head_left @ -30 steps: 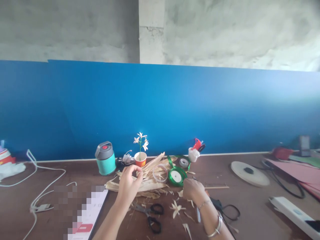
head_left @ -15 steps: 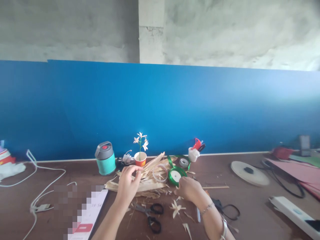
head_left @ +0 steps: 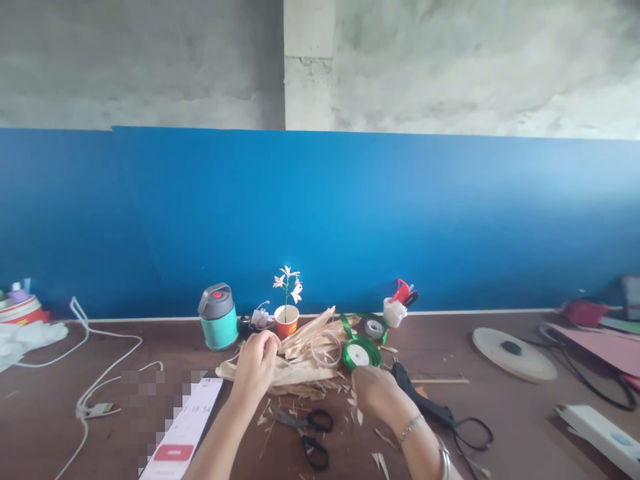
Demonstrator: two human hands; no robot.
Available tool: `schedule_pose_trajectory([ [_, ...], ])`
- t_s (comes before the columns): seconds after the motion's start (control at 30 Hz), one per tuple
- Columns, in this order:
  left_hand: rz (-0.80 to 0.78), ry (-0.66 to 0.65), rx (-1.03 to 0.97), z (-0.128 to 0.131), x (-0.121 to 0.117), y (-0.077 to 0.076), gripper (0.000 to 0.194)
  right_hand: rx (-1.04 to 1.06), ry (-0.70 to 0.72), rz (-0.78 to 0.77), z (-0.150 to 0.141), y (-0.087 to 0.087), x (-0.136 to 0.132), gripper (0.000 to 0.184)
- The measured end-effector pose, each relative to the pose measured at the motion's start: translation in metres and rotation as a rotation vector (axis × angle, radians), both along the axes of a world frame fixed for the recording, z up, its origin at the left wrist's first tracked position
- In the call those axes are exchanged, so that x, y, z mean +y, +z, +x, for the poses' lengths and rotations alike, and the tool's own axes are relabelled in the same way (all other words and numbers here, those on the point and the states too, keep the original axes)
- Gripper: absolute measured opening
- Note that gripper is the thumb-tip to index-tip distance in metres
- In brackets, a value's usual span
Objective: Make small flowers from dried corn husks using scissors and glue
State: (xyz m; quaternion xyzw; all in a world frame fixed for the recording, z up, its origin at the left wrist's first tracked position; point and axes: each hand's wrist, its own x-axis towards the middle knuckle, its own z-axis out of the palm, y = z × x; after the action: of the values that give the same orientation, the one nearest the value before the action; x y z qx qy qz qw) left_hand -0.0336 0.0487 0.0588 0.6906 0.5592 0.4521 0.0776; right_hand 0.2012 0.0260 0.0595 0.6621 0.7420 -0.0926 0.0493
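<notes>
My left hand (head_left: 256,360) is over the left part of a pile of dry corn husks (head_left: 305,373), fingers bent and drawn together. Whatever they pinch is too small to make out. My right hand (head_left: 374,392) has its fingers curled downward, just in front of a spool of green ribbon (head_left: 361,353). Its fingertips are hidden, and pale husk bits (head_left: 359,417) show below them. Black-handled scissors (head_left: 313,430) lie between my forearms. A black glue gun (head_left: 425,400) rests right of my right hand. A clear ring-shaped roll (head_left: 326,349) sits on the husks.
Behind the husks stands a paper cup (head_left: 287,323) with a husk-flower stem (head_left: 287,287). A teal jar (head_left: 220,330) is left of it, a pen cup (head_left: 395,312) right. A phone (head_left: 185,427) lies front left. A round lid (head_left: 515,357) and power strip (head_left: 600,433) are right.
The pale husk flower near my right hand no longer shows on the table. My left fingers have drawn together. The view has shifted slightly, and more of the glue gun shows.
</notes>
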Motion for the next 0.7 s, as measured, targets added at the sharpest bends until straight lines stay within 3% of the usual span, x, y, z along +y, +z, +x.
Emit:
schedule_pose_trajectory([
  [0.27,-0.143,0.110,0.113,-0.024,0.006,0.003,0.019,-0.011,-0.094,0.059,0.005,0.012,-0.002,0.028],
  [0.37,-0.176,0.122,0.228,-0.033,0.007,-0.002,0.014,0.011,-0.115,0.088,0.006,0.016,-0.001,0.025],
  [0.5,-0.137,0.041,0.417,-0.037,0.011,-0.021,0.047,0.044,-0.141,0.130,0.000,0.021,0.000,0.022],
  [0.6,-0.117,0.020,0.438,-0.034,0.014,-0.031,0.032,0.138,-0.041,0.142,-0.012,0.021,-0.008,0.022],
  [0.7,-0.096,0.028,0.426,-0.032,0.016,-0.027,0.023,0.233,0.173,0.036,-0.029,0.014,-0.022,0.019],
])
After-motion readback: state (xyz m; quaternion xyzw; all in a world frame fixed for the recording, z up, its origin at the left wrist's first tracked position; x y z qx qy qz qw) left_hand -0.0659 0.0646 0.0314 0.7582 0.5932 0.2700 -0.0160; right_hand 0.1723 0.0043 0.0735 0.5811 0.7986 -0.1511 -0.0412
